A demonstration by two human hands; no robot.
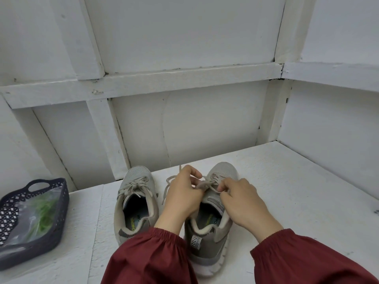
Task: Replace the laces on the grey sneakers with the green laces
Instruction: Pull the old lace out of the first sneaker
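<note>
Seen from the head camera, two grey mesh sneakers stand side by side on a white painted tabletop (297, 187), toes pointing to the far side. The left grey sneaker (137, 174) is on its own, and its beige lace (134, 184) is tied in a bow over the tongue.

The right grey sneaker (206, 252) sits just to its right, under both hands. The left hand (182, 194), in a dark red gathered sleeve (155, 261), has its fingers curled and pinches the right shoe's beige lace (213, 182) near the top eyelets. One loose end of that lace (166, 188) trails off to the left, between the two shoes. The right hand (244, 203) rests over the shoe's collar, and its fingertips (220, 188) pinch the same lace from the right side.

At the left edge, well apart from the shoes, stands a dark blue perforated plastic basket (62, 198) with a cut-out handle. In it lies a clear plastic bag (24, 214) holding the green laces (44, 211).

Behind the table rises a white panelled wall (184, 37) with raised battens.
</note>
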